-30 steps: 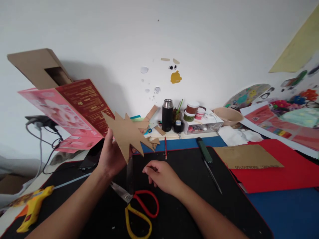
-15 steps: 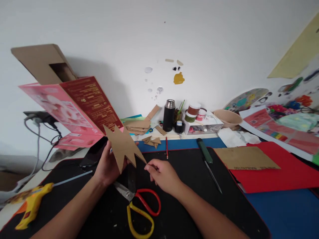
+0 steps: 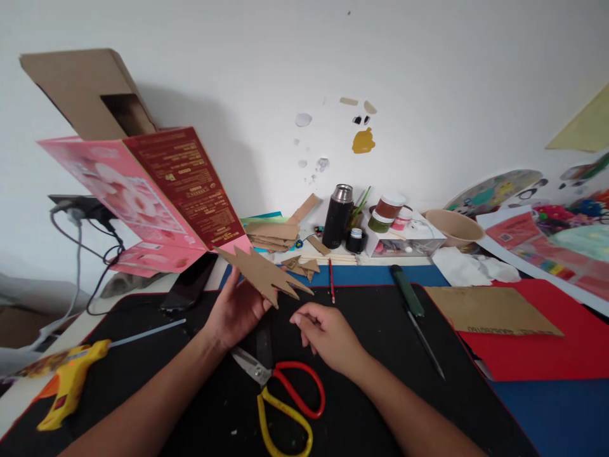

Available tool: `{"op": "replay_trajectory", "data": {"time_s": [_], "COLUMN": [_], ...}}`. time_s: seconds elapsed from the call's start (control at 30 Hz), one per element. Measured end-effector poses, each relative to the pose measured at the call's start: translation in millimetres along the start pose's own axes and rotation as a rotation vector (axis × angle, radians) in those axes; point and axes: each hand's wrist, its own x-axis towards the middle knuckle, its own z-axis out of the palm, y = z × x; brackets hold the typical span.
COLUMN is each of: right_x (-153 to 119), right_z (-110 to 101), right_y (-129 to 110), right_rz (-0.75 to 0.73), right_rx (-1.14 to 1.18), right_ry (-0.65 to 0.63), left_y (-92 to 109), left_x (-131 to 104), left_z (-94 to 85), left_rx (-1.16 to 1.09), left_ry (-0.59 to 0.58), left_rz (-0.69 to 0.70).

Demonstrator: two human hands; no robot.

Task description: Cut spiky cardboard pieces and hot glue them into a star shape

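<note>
My left hand point(image 3: 240, 311) holds up a piece of brown cardboard point(image 3: 261, 271) cut with zigzag points at both ends, gripping it from below and behind. Tilted, the piece now shows its flat face at a shallow angle, its long points aimed right. Just right of those points is my right hand point(image 3: 326, 333), fingers curled with thumb against forefinger, apart from the cardboard; nothing shows in them. Below both hands, scissors point(image 3: 280, 387) with one red and one yellow handle lie on the black mat point(image 3: 371, 381), blades partly spread.
A yellow glue gun point(image 3: 73, 381) lies at left, under a leaning pink box point(image 3: 137, 190). Cardboard scraps point(image 3: 304, 266), a red pencil point(image 3: 332, 282) and a black bottle point(image 3: 338, 216) are behind. On the right lie a green-handled cutter point(image 3: 406, 292), a cardboard sheet point(image 3: 490, 310) and red paper point(image 3: 547, 355).
My left hand has tipped the cardboard flatter, swinging its points from downward to rightward. My right hand has come away from the tip it was touching. The view has shifted slightly.
</note>
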Motion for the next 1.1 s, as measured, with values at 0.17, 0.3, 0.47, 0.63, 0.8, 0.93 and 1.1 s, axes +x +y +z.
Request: {"op": "replay_trajectory", "data": {"time_s": [0.17, 0.3, 0.47, 0.63, 0.8, 0.93, 1.1], "right_x": [0, 1, 1, 2, 4, 4, 4], "right_z": [-4, -6, -7, -8, -10, -12, -12], "right_y": [-4, -6, -8, -6, -6, -8, -9], "right_rz": [0.012, 0.009, 0.011, 0.014, 0.037, 0.041, 0.044], "right_rx": [0.104, 0.160, 0.189, 0.246, 0.326, 0.351, 0.368], "right_ry": [-0.009, -0.003, 0.013, 0.052, 0.067, 0.067, 0.047], "left_y": [-7, -9, -8, -8, -6, -6, -8], "left_x": [-2, -2, -1, -2, -2, -2, -1], "left_z": [1.1, -2.2, -4.2, 0.7, 3.3, 0.2, -0.9], "left_rx": [-0.045, -0.057, -0.074, -0.086, -0.091, -0.050, 0.037], "left_ry": [0.017, 0.028, 0.107, 0.150, 0.176, 0.167, 0.088], "left_rz": [-0.009, -0.019, -0.004, -0.010, -0.025, -0.042, -0.069]}}
